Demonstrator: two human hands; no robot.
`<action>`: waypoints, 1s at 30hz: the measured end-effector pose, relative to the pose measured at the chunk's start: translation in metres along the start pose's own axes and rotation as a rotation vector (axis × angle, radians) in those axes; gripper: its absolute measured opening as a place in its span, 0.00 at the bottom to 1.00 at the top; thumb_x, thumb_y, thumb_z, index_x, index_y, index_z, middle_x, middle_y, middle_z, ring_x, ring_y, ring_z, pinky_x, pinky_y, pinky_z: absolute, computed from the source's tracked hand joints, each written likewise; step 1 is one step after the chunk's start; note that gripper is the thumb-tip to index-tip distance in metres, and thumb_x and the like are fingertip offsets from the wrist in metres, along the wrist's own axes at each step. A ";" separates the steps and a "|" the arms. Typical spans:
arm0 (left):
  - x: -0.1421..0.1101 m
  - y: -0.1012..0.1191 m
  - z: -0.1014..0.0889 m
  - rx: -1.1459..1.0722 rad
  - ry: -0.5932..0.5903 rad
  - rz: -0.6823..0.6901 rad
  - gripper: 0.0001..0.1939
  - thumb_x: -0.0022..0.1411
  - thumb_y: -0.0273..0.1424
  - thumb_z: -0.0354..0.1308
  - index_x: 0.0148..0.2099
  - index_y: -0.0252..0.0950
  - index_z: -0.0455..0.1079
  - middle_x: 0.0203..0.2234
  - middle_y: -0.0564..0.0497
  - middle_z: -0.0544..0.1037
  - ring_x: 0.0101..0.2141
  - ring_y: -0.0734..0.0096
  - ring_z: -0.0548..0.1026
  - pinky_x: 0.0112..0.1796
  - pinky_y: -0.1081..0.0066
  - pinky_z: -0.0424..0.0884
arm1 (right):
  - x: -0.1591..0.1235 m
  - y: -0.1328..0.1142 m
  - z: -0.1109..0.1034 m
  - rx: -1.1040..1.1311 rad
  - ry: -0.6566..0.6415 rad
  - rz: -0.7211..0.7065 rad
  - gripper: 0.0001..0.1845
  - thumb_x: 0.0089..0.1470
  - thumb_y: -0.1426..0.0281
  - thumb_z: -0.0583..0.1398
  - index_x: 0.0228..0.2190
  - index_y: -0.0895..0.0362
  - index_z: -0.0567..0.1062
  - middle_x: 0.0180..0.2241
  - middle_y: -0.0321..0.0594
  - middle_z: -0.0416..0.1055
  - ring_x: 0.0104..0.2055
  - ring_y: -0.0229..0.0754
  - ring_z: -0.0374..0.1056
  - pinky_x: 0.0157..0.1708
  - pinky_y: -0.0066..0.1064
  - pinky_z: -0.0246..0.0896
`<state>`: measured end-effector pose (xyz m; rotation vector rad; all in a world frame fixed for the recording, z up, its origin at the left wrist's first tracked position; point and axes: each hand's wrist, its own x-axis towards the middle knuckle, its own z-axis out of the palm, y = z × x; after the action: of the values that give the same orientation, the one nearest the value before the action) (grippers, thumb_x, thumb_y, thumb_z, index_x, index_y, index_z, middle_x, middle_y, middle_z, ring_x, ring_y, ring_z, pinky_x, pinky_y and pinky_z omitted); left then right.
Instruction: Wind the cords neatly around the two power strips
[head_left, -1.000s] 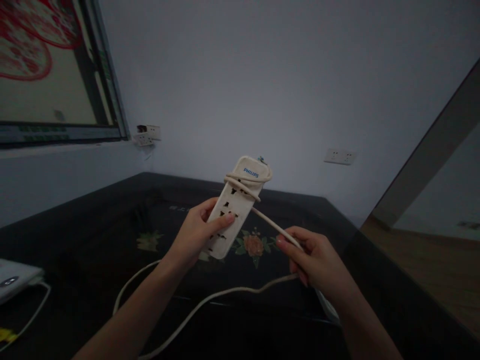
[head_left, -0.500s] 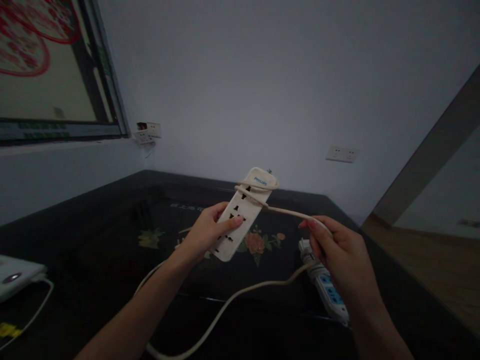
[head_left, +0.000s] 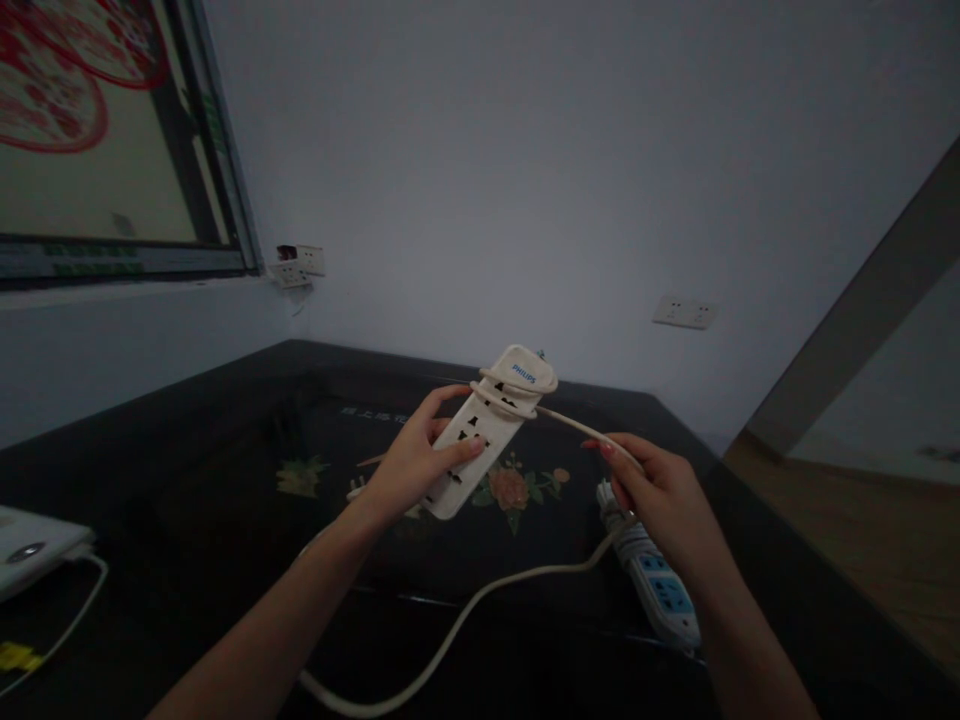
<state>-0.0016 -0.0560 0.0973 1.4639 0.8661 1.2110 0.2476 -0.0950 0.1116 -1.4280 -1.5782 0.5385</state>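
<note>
My left hand (head_left: 420,455) grips the lower half of a white power strip (head_left: 491,420), thumb across its sockets. The strip is tilted, its top end with blue lettering pointing away and to the right. Around that upper end run a few turns of its white cord (head_left: 570,422). My right hand (head_left: 652,490) pinches the cord to the right of the strip, holding that stretch fairly straight. From there the cord hangs down and loops across the table toward my left forearm. Part of a plug (head_left: 355,488) shows beside my left wrist.
On the black table (head_left: 225,440) with flower pictures, a second power strip (head_left: 660,590) with blue sockets lies by my right wrist, cord wrapped round it. A white device (head_left: 37,550) with a cable stands at left. Wall sockets (head_left: 685,312) are behind, a window (head_left: 120,150) upper left.
The turns of cord on the power strip sit tighter. The strip's top end has dipped slightly, and my right hand has shifted a little left with the cord.
</note>
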 end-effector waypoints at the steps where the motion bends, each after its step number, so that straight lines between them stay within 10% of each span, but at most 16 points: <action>1: 0.000 -0.001 0.000 -0.019 -0.003 0.009 0.36 0.51 0.35 0.65 0.58 0.38 0.55 0.29 0.52 0.77 0.25 0.72 0.73 0.25 0.75 0.67 | -0.001 -0.002 0.000 -0.040 -0.015 -0.010 0.23 0.55 0.55 0.54 0.37 0.61 0.76 0.12 0.28 0.56 0.15 0.35 0.53 0.17 0.26 0.44; 18: -0.023 0.011 0.016 0.093 -0.146 0.157 0.38 0.56 0.34 0.63 0.65 0.44 0.52 0.40 0.48 0.77 0.36 0.65 0.76 0.33 0.70 0.72 | 0.018 0.033 -0.009 -0.363 -0.158 -0.032 0.22 0.59 0.58 0.48 0.25 0.56 0.74 0.16 0.36 0.66 0.18 0.40 0.63 0.21 0.30 0.53; 24: -0.031 0.015 0.031 0.051 -0.258 0.027 0.40 0.54 0.34 0.64 0.65 0.44 0.51 0.37 0.49 0.76 0.32 0.67 0.74 0.29 0.73 0.69 | -0.002 0.013 0.000 -0.694 0.000 -0.310 0.13 0.50 0.74 0.58 0.39 0.57 0.77 0.40 0.51 0.76 0.45 0.56 0.71 0.45 0.48 0.62; 30: -0.034 0.011 0.033 -0.086 -0.347 -0.079 0.43 0.52 0.35 0.67 0.65 0.44 0.49 0.32 0.51 0.75 0.27 0.72 0.73 0.24 0.77 0.66 | -0.011 -0.004 0.003 -0.279 -0.237 -0.546 0.27 0.47 0.69 0.65 0.51 0.50 0.71 0.51 0.45 0.72 0.57 0.53 0.63 0.59 0.52 0.54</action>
<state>0.0218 -0.0988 0.0999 1.4982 0.6214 0.8898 0.2419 -0.1053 0.1095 -1.0784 -2.2006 0.1681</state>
